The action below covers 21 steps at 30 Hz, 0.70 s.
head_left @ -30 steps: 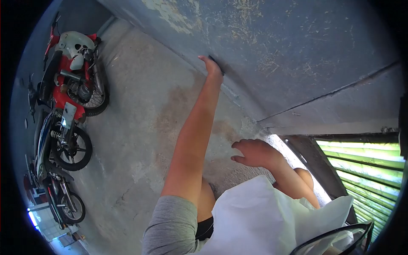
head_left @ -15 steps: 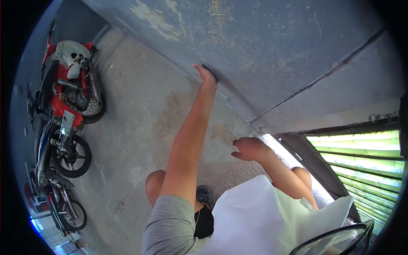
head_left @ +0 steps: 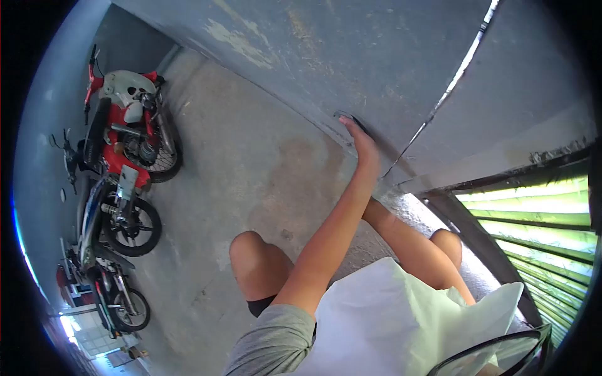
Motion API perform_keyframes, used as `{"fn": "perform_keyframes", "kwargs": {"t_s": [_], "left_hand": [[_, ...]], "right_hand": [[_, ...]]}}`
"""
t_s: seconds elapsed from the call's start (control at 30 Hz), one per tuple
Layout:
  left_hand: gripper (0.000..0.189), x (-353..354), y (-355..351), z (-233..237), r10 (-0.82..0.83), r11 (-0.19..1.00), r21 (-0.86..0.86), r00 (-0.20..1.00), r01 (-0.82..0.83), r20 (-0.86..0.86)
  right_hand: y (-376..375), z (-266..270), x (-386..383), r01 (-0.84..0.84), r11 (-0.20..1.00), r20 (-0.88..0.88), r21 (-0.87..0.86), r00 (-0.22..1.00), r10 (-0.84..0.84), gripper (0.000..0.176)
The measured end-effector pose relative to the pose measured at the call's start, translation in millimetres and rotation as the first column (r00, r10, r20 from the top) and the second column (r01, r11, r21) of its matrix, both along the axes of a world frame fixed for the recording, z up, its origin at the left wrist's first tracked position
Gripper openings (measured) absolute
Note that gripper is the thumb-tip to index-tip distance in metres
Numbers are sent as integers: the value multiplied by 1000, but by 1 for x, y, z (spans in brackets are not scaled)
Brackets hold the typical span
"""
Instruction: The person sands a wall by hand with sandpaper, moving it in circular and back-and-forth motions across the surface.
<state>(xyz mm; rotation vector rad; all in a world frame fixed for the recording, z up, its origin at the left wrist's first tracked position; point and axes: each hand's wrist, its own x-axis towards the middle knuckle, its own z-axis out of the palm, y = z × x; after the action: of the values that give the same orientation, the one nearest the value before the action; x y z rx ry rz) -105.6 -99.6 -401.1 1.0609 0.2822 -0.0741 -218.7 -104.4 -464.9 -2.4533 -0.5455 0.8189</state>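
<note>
My left hand (head_left: pixel 362 143) reaches up to a big blue-grey metal door (head_left: pixel 326 50), with its fingers at a small dark handle (head_left: pixel 352 119) near the door's lower edge. It seems hooked on that handle. My right forearm (head_left: pixel 407 241) stretches toward the door's foot, and its hand is hidden behind my left forearm. A bright seam (head_left: pixel 448 94) separates this door from the neighbouring panel (head_left: pixel 533 81). My bare left knee (head_left: pixel 251 257) is forward over the concrete floor (head_left: pixel 251 156).
Three motorbikes stand along the left wall: a red and white one (head_left: pixel 128 119), a blue one (head_left: pixel 119 213) and a dark one (head_left: pixel 119 294). A white cloth (head_left: pixel 389 313) lies across my front. A green slatted shutter (head_left: pixel 539 232) and a mirror rim (head_left: pixel 501 354) are at right.
My left hand has travelled right and down with the handle as the door slid right. My right hand moved behind my left forearm. My left knee came forward.
</note>
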Motion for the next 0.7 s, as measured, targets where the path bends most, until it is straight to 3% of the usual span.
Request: {"fn": "perform_keyframes", "kwargs": {"t_s": [0.13, 0.2, 0.27, 0.37, 0.53, 0.7], "left_hand": [[101, 1, 3, -8, -11, 1000, -21, 1000, 11, -3], [101, -26, -9, -3, -15, 994, -111, 998, 21, 54], [100, -60, -19, -6, -86, 987, 151, 972, 54, 219], [102, -48, -24, -3, -82, 994, 84, 978, 67, 193], [105, -21, -15, 1, -16, 999, -36, 993, 21, 115], [105, -35, -11, -4, -50, 998, -27, 991, 54, 124]], "right_hand": [[-1, -10, 2, 11, 999, -21, 35, 1000, -10, 58], [-7, -10, -1, 35, 998, -26, 61, 999, -33, 61], [-14, -9, -3, 80, 991, -24, 106, 997, -78, 63], [-20, -4, -4, 198, 952, 0, 235, 979, -204, 66], [-26, 20, 0, 383, 731, 8, 565, 883, -469, 73], [-32, 59, 10, 358, 415, -16, 836, 772, -635, 79]]}}
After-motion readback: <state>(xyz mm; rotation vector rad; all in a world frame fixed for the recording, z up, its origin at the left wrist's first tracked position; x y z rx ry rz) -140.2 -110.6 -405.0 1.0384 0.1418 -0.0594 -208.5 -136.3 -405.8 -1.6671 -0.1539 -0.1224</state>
